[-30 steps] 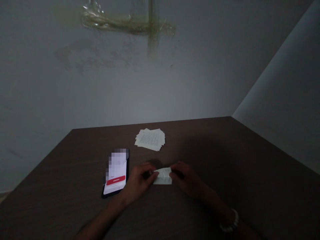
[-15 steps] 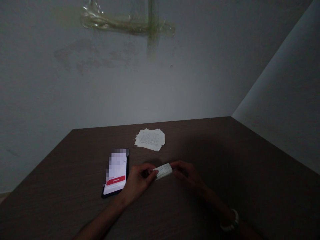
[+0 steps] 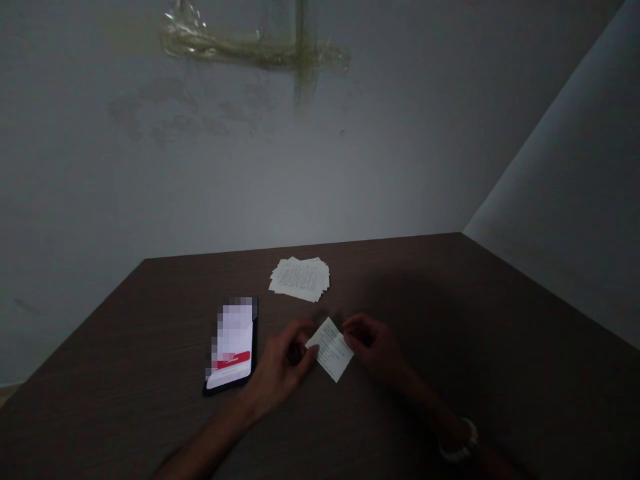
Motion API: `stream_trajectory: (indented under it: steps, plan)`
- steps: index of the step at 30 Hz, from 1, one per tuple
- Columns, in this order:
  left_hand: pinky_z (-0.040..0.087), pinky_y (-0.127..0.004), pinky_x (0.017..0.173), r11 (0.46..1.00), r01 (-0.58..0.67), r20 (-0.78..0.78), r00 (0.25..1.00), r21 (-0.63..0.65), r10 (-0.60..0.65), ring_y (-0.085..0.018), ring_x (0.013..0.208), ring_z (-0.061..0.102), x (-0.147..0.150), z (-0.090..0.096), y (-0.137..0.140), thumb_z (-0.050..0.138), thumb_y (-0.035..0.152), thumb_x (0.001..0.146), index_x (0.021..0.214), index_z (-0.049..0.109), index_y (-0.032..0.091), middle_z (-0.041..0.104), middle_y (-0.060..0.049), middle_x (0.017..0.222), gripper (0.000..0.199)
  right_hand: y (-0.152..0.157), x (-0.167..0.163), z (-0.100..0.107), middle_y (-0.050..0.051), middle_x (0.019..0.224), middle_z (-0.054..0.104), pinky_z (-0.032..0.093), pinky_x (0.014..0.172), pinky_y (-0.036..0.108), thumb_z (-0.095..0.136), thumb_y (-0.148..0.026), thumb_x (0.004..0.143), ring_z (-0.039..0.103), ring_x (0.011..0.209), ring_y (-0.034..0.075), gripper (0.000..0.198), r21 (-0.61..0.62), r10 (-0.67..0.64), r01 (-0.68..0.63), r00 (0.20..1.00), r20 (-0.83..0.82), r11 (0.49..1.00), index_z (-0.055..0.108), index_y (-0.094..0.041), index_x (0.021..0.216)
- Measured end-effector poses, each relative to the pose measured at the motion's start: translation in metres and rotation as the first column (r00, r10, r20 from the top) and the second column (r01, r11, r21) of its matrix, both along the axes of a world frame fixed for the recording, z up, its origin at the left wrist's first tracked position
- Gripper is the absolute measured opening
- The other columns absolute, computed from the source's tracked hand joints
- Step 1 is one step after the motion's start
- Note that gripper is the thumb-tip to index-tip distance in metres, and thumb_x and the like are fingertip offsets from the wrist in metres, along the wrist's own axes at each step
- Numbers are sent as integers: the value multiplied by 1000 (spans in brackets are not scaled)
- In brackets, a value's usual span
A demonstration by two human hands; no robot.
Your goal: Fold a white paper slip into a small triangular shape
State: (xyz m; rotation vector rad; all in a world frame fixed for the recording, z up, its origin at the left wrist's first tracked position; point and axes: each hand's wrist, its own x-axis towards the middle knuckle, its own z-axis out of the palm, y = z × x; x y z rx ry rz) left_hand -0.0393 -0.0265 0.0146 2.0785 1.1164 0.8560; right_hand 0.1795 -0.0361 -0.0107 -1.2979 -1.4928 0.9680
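Observation:
A small square sheet of printed paper (image 3: 331,352) is held between my two hands above the table, turned so that one corner points towards me. My left hand (image 3: 280,357) pinches its left corner between thumb and fingers. At the right corner, my right hand (image 3: 375,347) is closed on the paper, with thumb and index finger at the edge. Lines of text cover the side facing me. Beyond my hands lies a fanned stack of similar printed sheets (image 3: 300,279).
A smartphone (image 3: 233,347) with a lit screen lies left of my left hand. The brown table (image 3: 150,320) meets a grey wall (image 3: 400,153) at the back and another on the right. Shiny tape (image 3: 250,52) sticks to the wall above.
The paper was a narrow folded strip and now shows as a wider, diamond-turned square. My right hand has shifted slightly; phone and stack have stayed put.

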Motion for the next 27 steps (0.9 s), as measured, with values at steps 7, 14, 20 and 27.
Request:
stream_trajectory:
  steps: [7, 14, 20, 27]
  plan:
    - [47, -39, 88, 957, 242, -220, 954, 160, -205, -21, 96, 60, -3, -1, 2, 50, 18, 88, 118, 58, 20, 65, -8, 107, 31, 0, 3, 1, 4, 87, 67, 44, 74, 33, 55, -13, 84, 58, 81, 19, 18, 218, 18, -109, 925, 379, 970, 66, -21, 95]
    - [44, -43, 84, 873, 403, -504, 833, 273, -227, -25, 96, 54, -5, -3, 2, 49, 9, 82, 118, 58, 21, 59, -9, 105, 39, 1, 4, -2, 4, 90, 67, 42, 84, 38, 51, -8, 87, 57, 84, 19, 23, 277, 44, -191, 886, 462, 942, 67, -21, 98]
    - [43, -36, 71, 831, 449, -587, 786, 328, -193, -21, 82, 50, -3, -1, 1, 48, 15, 90, 88, 65, 17, 55, -7, 88, 17, -1, 3, -2, 6, 93, 62, 46, 77, 34, 55, -14, 87, 53, 89, 21, 17, 345, -30, -201, 827, 562, 917, 67, -22, 96]
    - [45, -37, 76, 813, 488, -594, 770, 317, -231, -22, 89, 53, -1, 2, -1, 48, 12, 86, 80, 61, 15, 58, -8, 98, 15, -4, 5, 0, 4, 86, 64, 44, 79, 35, 61, -17, 85, 52, 86, 20, 8, 347, 24, -340, 744, 668, 874, 66, -22, 86]
